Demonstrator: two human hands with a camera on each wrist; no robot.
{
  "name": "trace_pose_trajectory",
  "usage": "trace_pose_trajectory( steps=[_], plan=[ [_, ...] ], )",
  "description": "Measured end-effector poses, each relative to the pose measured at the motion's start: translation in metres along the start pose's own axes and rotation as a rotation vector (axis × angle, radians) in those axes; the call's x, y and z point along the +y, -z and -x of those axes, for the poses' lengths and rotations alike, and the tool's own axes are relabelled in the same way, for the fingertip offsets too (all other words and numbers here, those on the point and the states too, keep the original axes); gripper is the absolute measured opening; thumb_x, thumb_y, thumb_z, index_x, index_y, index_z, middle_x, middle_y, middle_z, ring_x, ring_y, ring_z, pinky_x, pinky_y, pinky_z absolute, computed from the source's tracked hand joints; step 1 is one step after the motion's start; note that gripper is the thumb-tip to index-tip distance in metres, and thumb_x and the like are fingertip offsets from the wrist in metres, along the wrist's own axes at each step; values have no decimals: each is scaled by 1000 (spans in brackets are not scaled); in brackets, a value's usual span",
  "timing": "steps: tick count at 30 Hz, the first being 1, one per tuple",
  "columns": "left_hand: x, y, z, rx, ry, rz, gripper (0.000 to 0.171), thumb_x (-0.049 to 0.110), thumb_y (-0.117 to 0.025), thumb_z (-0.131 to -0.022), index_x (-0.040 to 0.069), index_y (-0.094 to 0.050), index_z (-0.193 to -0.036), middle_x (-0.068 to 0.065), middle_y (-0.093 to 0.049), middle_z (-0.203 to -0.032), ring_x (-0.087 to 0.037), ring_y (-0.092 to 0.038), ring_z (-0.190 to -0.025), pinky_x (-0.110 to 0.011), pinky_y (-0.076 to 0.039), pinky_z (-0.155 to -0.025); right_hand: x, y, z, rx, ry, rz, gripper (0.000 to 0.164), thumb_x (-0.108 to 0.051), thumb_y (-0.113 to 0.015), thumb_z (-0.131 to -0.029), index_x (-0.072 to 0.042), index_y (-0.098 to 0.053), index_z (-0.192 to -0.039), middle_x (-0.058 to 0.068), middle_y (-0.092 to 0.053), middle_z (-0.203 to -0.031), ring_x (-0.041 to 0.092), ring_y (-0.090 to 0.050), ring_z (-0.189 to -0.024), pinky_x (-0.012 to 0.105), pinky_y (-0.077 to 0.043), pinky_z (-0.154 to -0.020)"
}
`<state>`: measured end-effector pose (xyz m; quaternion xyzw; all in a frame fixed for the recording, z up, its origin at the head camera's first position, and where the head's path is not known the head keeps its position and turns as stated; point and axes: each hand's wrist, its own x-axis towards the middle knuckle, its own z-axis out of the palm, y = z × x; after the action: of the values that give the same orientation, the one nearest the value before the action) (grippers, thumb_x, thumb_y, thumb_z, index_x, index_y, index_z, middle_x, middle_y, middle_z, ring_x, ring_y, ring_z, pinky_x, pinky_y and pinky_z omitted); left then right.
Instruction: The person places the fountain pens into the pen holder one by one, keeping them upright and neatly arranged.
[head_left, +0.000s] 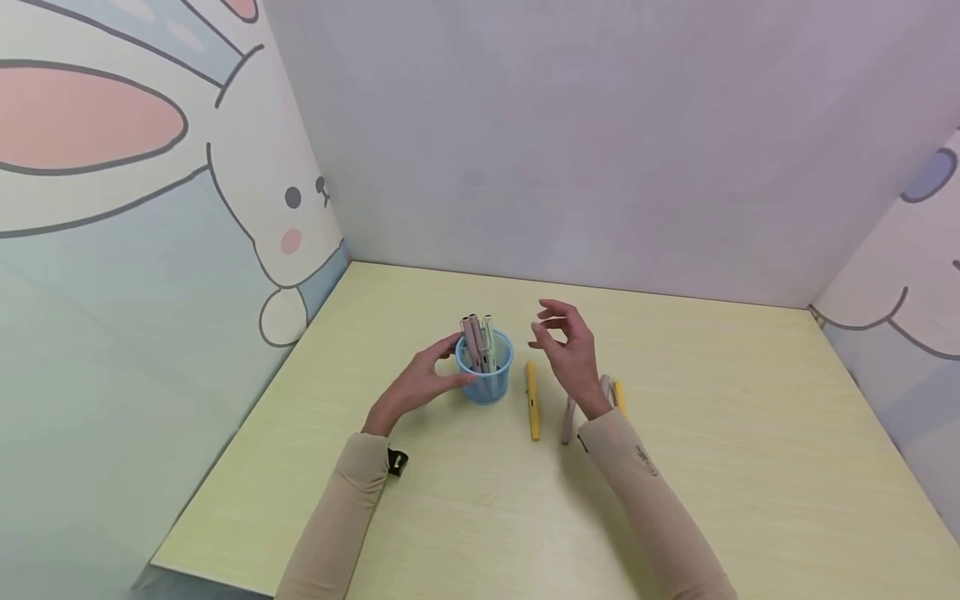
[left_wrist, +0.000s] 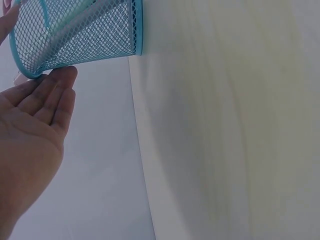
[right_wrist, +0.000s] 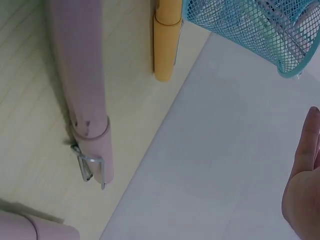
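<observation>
A light-blue mesh pen cup [head_left: 487,389] stands upright on the table, holding a few pens [head_left: 476,342], mauve and pale green. My left hand [head_left: 422,383] holds the cup from the left, thumb at its near side and fingers at its far side. In the left wrist view, the fingertips touch the mesh cup [left_wrist: 100,40] near its rim. To the right of the cup my right hand [head_left: 572,350] hovers with bent fingers and nothing in them. Between the hands lies a yellow pen [head_left: 532,402]; a mauve pen [head_left: 567,422] lies by the right wrist.
Past the right wrist lie another mauve pen [head_left: 605,387] and a second yellow pen [head_left: 620,397], both partly hidden by the arm. The pale wooden table [head_left: 750,450] meets a plain wall [head_left: 570,167] behind, with rabbit-patterned walls at the sides.
</observation>
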<state>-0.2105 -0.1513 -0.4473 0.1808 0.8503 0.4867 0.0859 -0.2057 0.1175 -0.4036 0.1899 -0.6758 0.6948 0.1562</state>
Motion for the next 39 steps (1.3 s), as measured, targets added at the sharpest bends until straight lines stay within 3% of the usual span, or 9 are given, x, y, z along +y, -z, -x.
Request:
trace_pose_trajectory(
  steps=[9,16,20,28,35,39],
  plan=[
    [-3,-1,0,-7,-7,0,84,42,-77,-94,15,-36,-162,-8,-46,-157,-37,-44,-139,-63,-38,-109,1,15,4,19,-8,18,40,13,-61,-97,15,-52,-136,41,-49,-119,21,-61,-97,35,-61,-76],
    [-3,-1,2,-5,-5,2,85,44,-77,-94,15,-35,-162,-9,-46,-158,-38,-43,-140,-63,-37,-109,27,31,5,48,10,19,40,15,-59,-97,13,-53,-136,39,-50,-118,17,-60,-96,30,-61,-73],
    [-4,0,2,-2,-6,1,84,45,-77,-94,15,-36,-162,-9,-46,-157,-37,-44,-140,-64,-38,-109,29,40,7,60,5,17,40,16,-58,-97,17,-50,-136,41,-49,-118,21,-60,-94,32,-61,-72],
    [-5,0,2,-3,-9,-11,84,44,-76,-94,14,-36,-162,-10,-46,-157,-38,-44,-139,-63,-38,-108,30,56,14,105,-18,44,38,11,-61,-98,12,-54,-135,32,-54,-114,21,-61,-94,30,-61,-71],
    [-4,0,2,-2,-14,-11,83,43,-76,-95,15,-37,-162,-10,-47,-156,-38,-45,-139,-63,-38,-109,32,69,17,121,-57,40,41,17,-59,-96,17,-50,-136,38,-51,-115,20,-60,-92,34,-61,-71],
    [-5,0,2,-2,-14,-10,83,43,-76,-95,15,-37,-162,-10,-48,-156,-38,-45,-138,-63,-38,-109,32,75,20,140,-70,49,40,13,-61,-97,15,-52,-135,33,-53,-113,18,-61,-92,33,-61,-71]
  ],
)
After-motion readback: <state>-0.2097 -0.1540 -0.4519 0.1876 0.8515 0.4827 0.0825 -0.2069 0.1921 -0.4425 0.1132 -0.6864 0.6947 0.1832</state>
